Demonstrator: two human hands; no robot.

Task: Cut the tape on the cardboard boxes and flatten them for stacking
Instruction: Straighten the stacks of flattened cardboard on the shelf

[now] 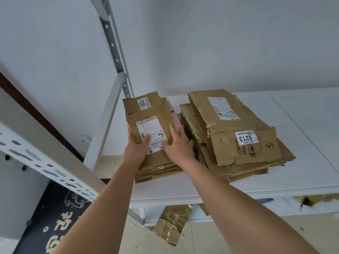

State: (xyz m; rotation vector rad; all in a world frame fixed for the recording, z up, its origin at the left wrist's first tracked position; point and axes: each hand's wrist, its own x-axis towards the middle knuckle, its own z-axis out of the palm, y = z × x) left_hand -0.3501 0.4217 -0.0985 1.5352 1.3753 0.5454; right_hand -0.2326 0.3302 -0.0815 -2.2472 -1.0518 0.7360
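I read task as far along: two piles of flattened brown cardboard on white shelf board [302,125], centre frame. My left hand [136,149] and right hand [177,145] both grip flattened brown box with white "6042" label [148,116], held over smaller left pile [157,169]. Larger right pile [238,143] creased, tape-scarred. Crumpled taped cardboard [172,224] lower centre, likely still pending.

Both arms reach forward, left grip [136,145] and right grip [177,143] clasping something flat between them.
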